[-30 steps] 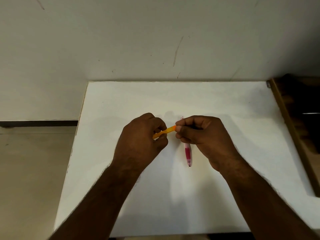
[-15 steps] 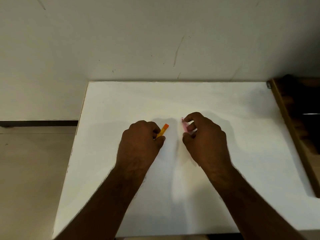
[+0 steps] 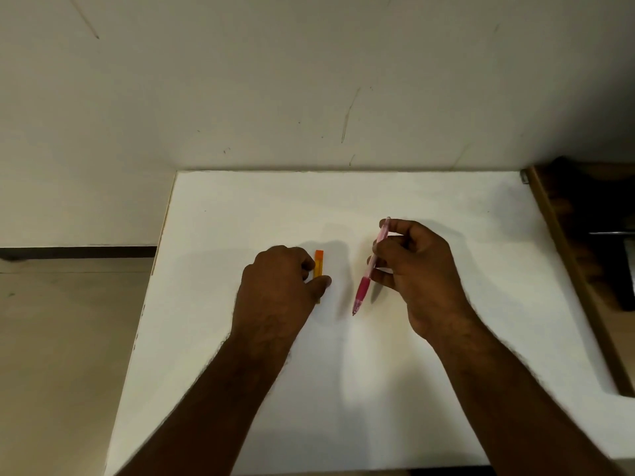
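We note L hand [image 3: 278,290] pinching orange tube [image 3: 319,264] low on desk [image 3: 343,389]. R hand [image 3: 419,273] grips pink pen [image 3: 369,269] mid-barrel, tip down, just beside. Rec.: steady both, align ends before joining.

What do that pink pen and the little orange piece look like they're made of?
The pink pen looks like plastic: pale, translucent upper barrel, darker magenta grip that may be rubber. The orange piece seems smooth, translucent plastic too, though it is too small to be sure.

Bare left hand [image 3: 275,293], right hand [image 3: 421,269], forearms [image 3: 515,400]
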Tool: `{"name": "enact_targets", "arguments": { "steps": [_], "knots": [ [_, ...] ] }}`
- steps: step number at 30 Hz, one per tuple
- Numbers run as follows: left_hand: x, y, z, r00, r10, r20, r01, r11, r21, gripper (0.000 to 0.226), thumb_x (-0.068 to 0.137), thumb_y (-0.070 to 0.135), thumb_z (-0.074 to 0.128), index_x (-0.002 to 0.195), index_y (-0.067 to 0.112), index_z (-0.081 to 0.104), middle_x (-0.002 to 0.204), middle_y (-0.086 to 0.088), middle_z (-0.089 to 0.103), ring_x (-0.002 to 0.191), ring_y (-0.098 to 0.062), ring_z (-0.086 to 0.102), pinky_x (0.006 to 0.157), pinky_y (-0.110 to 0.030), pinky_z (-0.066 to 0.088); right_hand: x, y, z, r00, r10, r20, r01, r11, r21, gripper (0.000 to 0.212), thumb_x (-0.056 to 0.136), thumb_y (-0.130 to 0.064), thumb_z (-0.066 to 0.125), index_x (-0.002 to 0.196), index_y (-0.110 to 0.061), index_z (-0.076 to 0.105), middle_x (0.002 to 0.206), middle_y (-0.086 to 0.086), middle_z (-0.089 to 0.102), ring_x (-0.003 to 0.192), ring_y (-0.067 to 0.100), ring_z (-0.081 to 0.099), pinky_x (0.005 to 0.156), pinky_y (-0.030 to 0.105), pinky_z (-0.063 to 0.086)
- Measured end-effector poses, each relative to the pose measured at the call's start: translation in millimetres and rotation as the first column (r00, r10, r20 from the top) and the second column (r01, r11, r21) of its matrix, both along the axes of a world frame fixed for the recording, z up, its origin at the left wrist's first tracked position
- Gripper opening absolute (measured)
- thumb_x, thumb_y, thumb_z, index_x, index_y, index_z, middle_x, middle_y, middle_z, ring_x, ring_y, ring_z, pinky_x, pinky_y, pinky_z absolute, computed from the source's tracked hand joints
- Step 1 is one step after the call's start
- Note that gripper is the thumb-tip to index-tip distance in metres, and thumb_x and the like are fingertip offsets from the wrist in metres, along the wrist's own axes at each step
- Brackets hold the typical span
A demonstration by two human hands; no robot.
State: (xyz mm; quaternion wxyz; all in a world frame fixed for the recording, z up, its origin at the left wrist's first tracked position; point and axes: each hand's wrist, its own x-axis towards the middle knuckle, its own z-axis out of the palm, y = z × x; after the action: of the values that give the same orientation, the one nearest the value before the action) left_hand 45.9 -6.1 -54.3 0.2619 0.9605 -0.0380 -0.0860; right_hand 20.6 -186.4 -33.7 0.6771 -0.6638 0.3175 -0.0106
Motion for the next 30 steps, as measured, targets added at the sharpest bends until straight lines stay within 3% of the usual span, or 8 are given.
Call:
{"name": "enact_targets", "arguments": {
  "steps": [6,17,22,25,27,29,30],
  "knots": [
    [1.5,-1.4,1.0,1.000,0.013,0.000,-0.013,1.000,0.019,0.039,0.079,0.055,0.075,0.101,0.023,0.074,0.090,0.008,0.068,0.076,-0.007,0.052,0.070,-0.022,0.035,0.1,1.1,0.1,1.000,0.018,0.017,-0.019,0.997,0.071,0.025,0.096,-0.005,0.064,0.120,-0.012,0.068,0.087,0.006,0.071,0.086,0.027,0.074,0.075,0.037,0.065],
    [4.7,3.0,3.6,0.998,0.051,0.034,-0.052,0.999,0.012,0.047,0.077,0.062,0.073,0.102,0.022,0.075,0.094,0.006,0.074,0.075,-0.005,0.053,0.071,-0.023,0.039,5.9,3.5,3.8,0.995,-0.052,0.084,0.031,0.971,0.236,0.030,0.098,-0.004,0.059,0.122,-0.020,0.069,0.092,0.010,0.078,0.084,0.023,0.074,0.066,0.027,0.061],
    [-1.2,7.8,21.2,0.988,0.061,0.143,-0.059,0.998,-0.018,0.041,0.082,0.063,0.066,0.101,0.028,0.072,0.090,0.012,0.068,0.072,-0.004,0.057,0.067,-0.023,0.038,3.4,11.5,32.0,0.968,-0.177,0.179,0.072,0.876,0.476,0.029,0.098,-0.003,0.052,0.118,-0.015,0.070,0.089,0.010,0.073,0.075,0.024,0.070,0.070,0.033,0.061],
    [-18.1,8.6,40.1,0.965,0.072,0.254,-0.039,0.990,-0.135,0.035,0.085,0.057,0.067,0.104,0.028,0.071,0.095,0.013,0.068,0.083,-0.007,0.067,0.072,-0.026,0.049,-11.6,14.2,56.2,0.927,-0.283,0.247,0.043,0.732,0.680,0.024,0.098,-0.010,0.051,0.111,-0.011,0.072,0.082,0.008,0.065,0.065,0.019,0.060,0.064,0.031,0.053],
    [-33.0,5.7,50.0,0.944,0.119,0.308,-0.036,0.964,-0.263,0.027,0.087,0.051,0.068,0.103,0.029,0.071,0.098,0.014,0.070,0.091,-0.006,0.066,0.078,-0.027,0.052,-29.4,11.7,65.9,0.894,-0.331,0.302,-0.033,0.623,0.782,0.027,0.096,-0.029,0.052,0.104,-0.011,0.071,0.077,0.005,0.057,0.063,0.017,0.048,0.062,0.031,0.042],
    [-45.3,1.4,52.2,0.949,0.234,0.213,-0.099,0.859,-0.502,0.016,0.091,0.044,0.068,0.100,0.032,0.073,0.099,0.016,0.072,0.097,-0.005,0.068,0.085,-0.027,0.054,-45.9,11.7,62.8,0.858,-0.382,0.343,-0.092,0.543,0.835,0.043,0.094,-0.051,0.050,0.090,-0.012,0.067,0.070,0.002,0.049,0.060,0.017,0.039,0.062,0.031,0.036],
    [-49.9,-1.7,54.4,0.953,0.290,0.086,-0.163,0.733,-0.660,0.013,0.093,0.040,0.065,0.100,0.032,0.074,0.100,0.015,0.075,0.101,-0.006,0.069,0.087,-0.027,0.054,-52.7,11.0,61.2,0.845,-0.407,0.347,-0.097,0.521,0.848,0.047,0.094,-0.056,0.048,0.081,-0.013,0.063,0.067,0.001,0.046,0.058,0.017,0.037,0.061,0.031,0.034]
  ]
}}
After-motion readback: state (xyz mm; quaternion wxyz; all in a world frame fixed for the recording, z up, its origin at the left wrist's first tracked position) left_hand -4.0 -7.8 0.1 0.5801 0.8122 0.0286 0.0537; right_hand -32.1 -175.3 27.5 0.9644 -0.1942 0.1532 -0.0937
